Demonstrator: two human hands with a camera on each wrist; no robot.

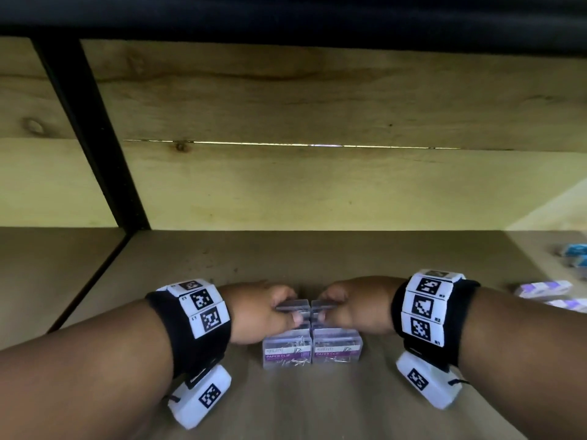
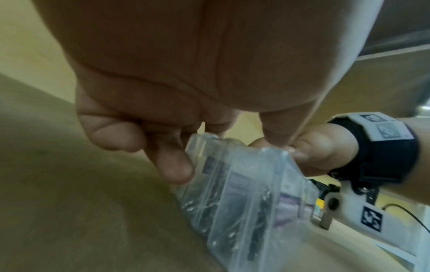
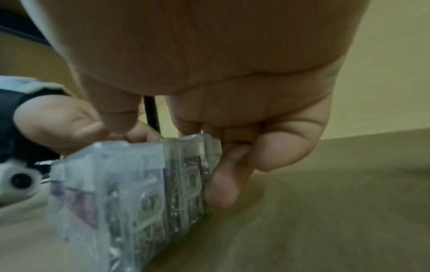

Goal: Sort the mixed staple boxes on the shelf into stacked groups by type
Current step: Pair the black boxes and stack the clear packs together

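Two stacks of clear plastic boxes with purple "PAPER CLIP" labels stand side by side on the shelf, a left stack (image 1: 286, 348) and a right stack (image 1: 337, 346). My left hand (image 1: 289, 308) grips the top box of the left stack (image 1: 300, 303), thumb in front and fingers behind. My right hand (image 1: 324, 307) grips the top box of the right stack (image 1: 317, 303) the same way. In the left wrist view my fingers (image 2: 177, 165) curl against the side of the clear boxes (image 2: 244, 193). In the right wrist view my fingers (image 3: 221, 185) press the side of the boxes (image 3: 139, 184).
Small blue boxes (image 1: 575, 250) and white-and-purple boxes (image 1: 543, 289) lie at the shelf's far right. A black upright post (image 1: 92, 138) stands at the back left. A wooden back wall (image 1: 317, 106) closes the shelf, with a dark shelf overhead.
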